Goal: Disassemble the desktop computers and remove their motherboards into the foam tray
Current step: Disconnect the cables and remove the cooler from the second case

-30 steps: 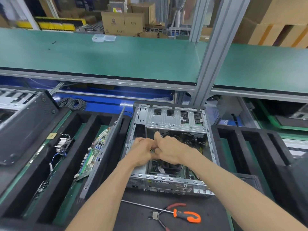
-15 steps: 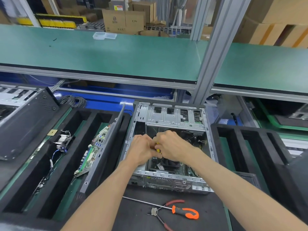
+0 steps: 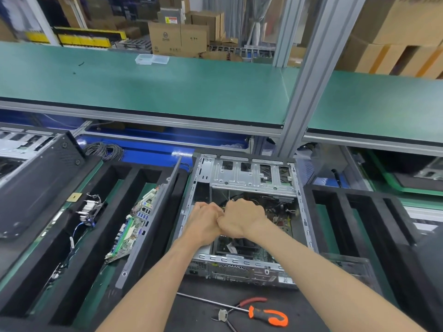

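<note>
Black case (image 3: 31, 185): lies tilted at the far left edge of the bench, over the end of the foam tray.
Foam tray (image 3: 141, 178): black, with long slots, on the left half of the bench; a small fan part with wires (image 3: 90, 209) sits in a left slot.
Removed motherboard (image 3: 133, 226): green board standing on edge in a slot of the tray, leaning against a grey side panel (image 3: 153, 219) just beside the open computer.
Open computer (image 3: 247, 178): silver case lying in the middle of the bench with its side off; its own board shows low inside, partly hidden by the hands.
Left hand (image 3: 203, 221): curled into a fist over the case opening, touching the right hand; what it pinches cannot be told.
Right hand (image 3: 242, 218): curled as well, knuckles up, wires showing at its fingers; the grip itself is hidden.
Screwdriver (image 3: 261, 313): orange handle, on the black mat at the near edge, lying across red-handled pliers (image 3: 230, 315).
Second foam tray (image 3: 359, 212): black, at the right of the computer.
</note>
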A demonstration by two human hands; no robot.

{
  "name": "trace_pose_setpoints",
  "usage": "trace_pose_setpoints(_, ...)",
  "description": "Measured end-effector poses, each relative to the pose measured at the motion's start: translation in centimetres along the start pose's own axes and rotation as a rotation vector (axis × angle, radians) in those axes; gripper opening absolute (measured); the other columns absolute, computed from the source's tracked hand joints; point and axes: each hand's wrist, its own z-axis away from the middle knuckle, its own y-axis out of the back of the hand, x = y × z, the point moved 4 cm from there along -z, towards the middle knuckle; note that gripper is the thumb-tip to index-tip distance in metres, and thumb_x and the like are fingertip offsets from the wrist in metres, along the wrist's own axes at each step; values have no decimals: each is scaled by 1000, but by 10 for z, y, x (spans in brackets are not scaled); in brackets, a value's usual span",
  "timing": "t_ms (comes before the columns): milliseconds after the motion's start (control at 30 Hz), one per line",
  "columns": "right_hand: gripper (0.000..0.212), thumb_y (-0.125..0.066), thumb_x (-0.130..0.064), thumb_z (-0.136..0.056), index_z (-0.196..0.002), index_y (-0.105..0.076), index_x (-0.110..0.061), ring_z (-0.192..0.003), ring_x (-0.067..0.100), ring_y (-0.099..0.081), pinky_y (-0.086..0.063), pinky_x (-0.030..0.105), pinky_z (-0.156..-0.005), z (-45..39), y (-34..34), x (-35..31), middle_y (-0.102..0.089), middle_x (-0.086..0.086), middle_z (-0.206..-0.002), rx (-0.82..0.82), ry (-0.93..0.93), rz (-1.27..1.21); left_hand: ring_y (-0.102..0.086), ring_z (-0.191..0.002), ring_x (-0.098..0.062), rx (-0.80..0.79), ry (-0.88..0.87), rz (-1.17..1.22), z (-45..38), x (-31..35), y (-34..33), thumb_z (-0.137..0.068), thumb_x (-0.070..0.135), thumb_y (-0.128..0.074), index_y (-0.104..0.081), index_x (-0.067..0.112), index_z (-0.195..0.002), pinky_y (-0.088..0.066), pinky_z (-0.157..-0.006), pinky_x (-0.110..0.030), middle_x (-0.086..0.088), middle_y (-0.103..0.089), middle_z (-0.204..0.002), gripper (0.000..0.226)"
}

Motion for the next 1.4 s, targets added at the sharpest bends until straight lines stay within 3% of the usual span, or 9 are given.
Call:
trace_pose_setpoints(200, 23, -46, -17, -86, -96, -67, -12, -85, 36, -67, -38, 37, -63, -3, -13, -4, -67, 12, -93, 283, 41, 123, -54, -91, -19, 45, 2, -23, -1, 0, -1, -75, 33, -50, -50, 24, -52, -29, -89, -28, 17, -56, -74, 24)
trace_pose_setpoints(300, 19, -53, -21, -84, -90, -69, -13, -74, 34, -65, -39, 36, -57, -12, -14, -5, -50, 4, -68, 260, 205, 225, -54, -104, -21, 65, -21, 7, -2, -2, 0, -72, 31, -65, -65, 28, -60, -29, -91, -25, 15, -69, -102, 12)
trace_pose_setpoints(467, 38, -48, -51, -94, -79, -62, -19, -55, 29, -45, -37, 37, -53, -18, -6, 1, -29, 1, -53, 168, 522, 409, -48, -117, -16, -15, 16, 141, -2, -4, 0, -56, 71, -60, -77, 39, -70, -34, -104, -33, 24, -67, -113, 39)
trace_pose_setpoints(633, 37, -37, -48, -99, -85, -48, -16, -71, 35, -64, -37, 37, -58, -11, -1, 9, -63, 11, -78, 247, 441, 258, -52, -108, -14, 10, 5, 140, -1, -1, 1, -63, 66, -64, -67, 46, -55, -30, -99, -30, 32, -61, -83, 22)
trace_pose_setpoints(867, 27, -48, -39, -100, -88, -42, -16, -79, 37, -60, -48, 42, -65, 17, 1, 22, -54, 4, -80, 218, 430, 37, -50, -99, 4, 62, -66, 174, 2, 7, 6, -56, 73, -52, -55, 72, -73, -28, -102, -31, 24, -67, -76, 18)
trace_pose_setpoints(967, 13, -52, -24, -99, -106, -50, -14, -81, 34, -61, -43, 38, -65, 18, 1, 16, -56, 5, -91, 192, 537, 96, -51, -109, -8, 15, -35, 140, 2, 4, 5, -57, 74, -57, -57, 61, -53, -31, -103, -37, 24, -68, -89, 14)
trace_pose_setpoints(1067, 34, -56, -13, -97, -129, -44, -11, -83, 27, -58, -46, 36, -68, 21, 1, 16, -58, 8, -100, 184, 621, 169, -49, -111, -17, -23, 10, 127, 3, 3, 5, -62, 67, -72, -59, 60, -57, -34, -102, -38, 25, -65, -90, 15)
trace_pose_setpoints(1200, 17, -51, -25, -100, -112, -49, -13, -88, 26, -58, -43, 35, -74, 25, 6, 20, -58, 5, -101, 191, 631, 199, -54, -96, -8, 38, -25, 124, 2, 7, 7, -61, 62, -79, -72, 51, -70, -31, -95, -32, 21, -66, -73, 16)
trace_pose_setpoints(1400, 24, -50, -33, -103, -103, -51, -9, -86, 34, -61, -46, 40, -68, 23, 12, 25, -64, 11, -98, 221, 452, 103, -54, -79, 0, 141, -64, 164, 2, 9, 6, -53, 80, -63, -49, 78, -84, -37, -84, -30, 23, -58, -60, 35)
